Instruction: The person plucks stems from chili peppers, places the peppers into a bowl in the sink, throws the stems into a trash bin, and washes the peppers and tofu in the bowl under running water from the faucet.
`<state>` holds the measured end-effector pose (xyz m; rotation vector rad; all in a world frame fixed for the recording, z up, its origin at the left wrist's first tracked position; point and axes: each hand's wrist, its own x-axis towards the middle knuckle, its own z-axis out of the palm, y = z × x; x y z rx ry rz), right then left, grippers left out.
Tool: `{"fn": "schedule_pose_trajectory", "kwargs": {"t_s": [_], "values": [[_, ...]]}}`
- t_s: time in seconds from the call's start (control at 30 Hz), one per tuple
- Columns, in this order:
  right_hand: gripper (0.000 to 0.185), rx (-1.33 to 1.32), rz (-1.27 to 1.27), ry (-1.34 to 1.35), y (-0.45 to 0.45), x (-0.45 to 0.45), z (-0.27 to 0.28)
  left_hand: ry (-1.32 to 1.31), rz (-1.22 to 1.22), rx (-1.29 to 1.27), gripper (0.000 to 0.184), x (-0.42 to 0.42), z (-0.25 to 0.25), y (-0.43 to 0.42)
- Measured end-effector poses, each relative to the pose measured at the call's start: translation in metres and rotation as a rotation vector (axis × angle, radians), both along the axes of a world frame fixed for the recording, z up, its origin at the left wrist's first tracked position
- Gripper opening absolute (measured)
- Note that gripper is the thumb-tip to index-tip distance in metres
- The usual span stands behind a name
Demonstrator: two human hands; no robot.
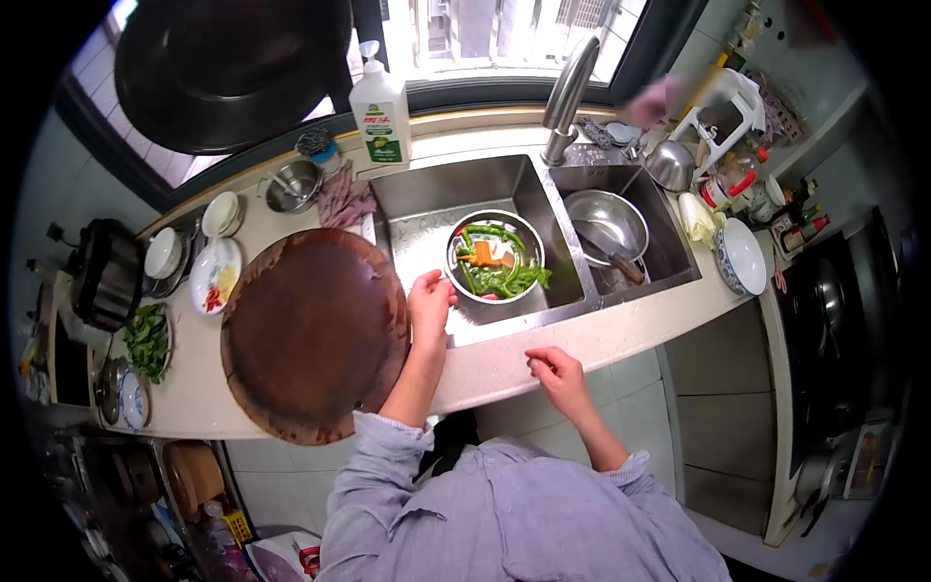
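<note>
A round metal bowl (452,236) stands in the left sink basin (412,218), with green leafy vegetables (509,282) and orange pieces (485,254) in it. My left hand (431,307) is over the near left edge of the basin, beside the bowl's rim, fingers loosely bent and thumb apart. Contact with the rim cannot be made out. Past the counter's front edge hovers my right hand (557,374), its fingers curled in, with nothing visible in them. A large round wooden board (315,330) lies left of the sink, under my left forearm.
In the right basin sits a metal pan (616,218) with a brown handle, near the faucet (570,97). Leafy greens (147,341) and a plate (215,274) of chopped ingredients are at the left. A white pump bottle (380,112) stands behind; a patterned bowl (741,257) stands right.
</note>
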<state>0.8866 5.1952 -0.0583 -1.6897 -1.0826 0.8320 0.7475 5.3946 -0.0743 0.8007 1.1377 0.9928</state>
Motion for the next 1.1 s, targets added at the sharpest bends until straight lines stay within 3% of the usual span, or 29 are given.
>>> {"fn": "schedule_pose_trajectory", "kwargs": {"t_s": [0.1, 0.23, 0.33, 0.43, 0.53, 0.63, 0.73, 0.77, 0.8, 0.87, 0.9, 0.93, 1.0, 1.03, 1.1], "values": [[0.017, -0.037, -0.031, -0.011, 0.059, 0.030, 0.004, 0.156, -0.116, 0.010, 0.028, 0.045, -0.049, 0.030], [0.021, -0.104, -0.077, -0.110, 0.131, 0.075, -0.029, 0.717, -0.334, 0.511, 0.027, 0.090, -0.072, 0.052], [0.023, -0.191, 0.093, -0.307, 0.176, 0.095, -0.062, 1.081, -0.635, 0.755, 0.030, 0.114, -0.106, 0.068], [0.031, -0.415, 0.330, -0.703, 0.216, 0.102, -0.097, 1.307, -0.650, 0.901, 0.032, 0.120, -0.135, 0.073], [0.035, -0.524, 0.390, -0.861, 0.228, 0.104, -0.141, 1.321, -0.684, 0.753, 0.035, 0.122, -0.155, 0.076], [0.030, -0.364, 0.316, -0.896, 0.231, 0.109, -0.180, 1.445, -0.752, 0.741, 0.035, 0.134, -0.140, 0.088], [0.028, -0.521, 0.193, -0.479, 0.248, 0.114, -0.121, 1.385, -0.790, 0.589, 0.033, 0.141, -0.136, 0.101], [0.018, -0.386, 0.268, -0.699, 0.246, 0.119, -0.141, 1.235, -0.701, 0.531, 0.033, 0.138, -0.130, 0.102], [0.017, -0.398, 0.274, -0.664, 0.244, 0.125, -0.159, 1.093, -0.555, 0.387, 0.032, 0.135, -0.123, 0.102], [0.017, -0.420, 0.280, -0.597, 0.247, 0.131, -0.161, 0.893, -0.518, 0.203, 0.031, 0.122, -0.124, 0.108], [0.021, -0.410, 0.237, -0.526, 0.246, 0.131, -0.160, 0.665, -0.488, -0.025, 0.027, 0.112, -0.141, 0.111], [0.022, -0.374, 0.207, -0.474, 0.244, 0.130, -0.155, 0.457, -0.420, -0.200, 0.031, 0.107, -0.134, 0.109], [0.024, -0.303, 0.148, -0.367, 0.239, 0.126, -0.139, 0.300, -0.300, -0.381, 0.036, 0.104, -0.110, 0.104], [0.026, -0.303, 0.151, -0.287, 0.237, 0.124, -0.122, 0.386, -0.334, -0.352, 0.036, 0.103, -0.099, 0.102], [0.026, -0.079, 0.129, -0.368, 0.231, 0.120, -0.122, 0.554, -0.404, -0.287, 0.037, 0.105, -0.084, 0.098]]}}
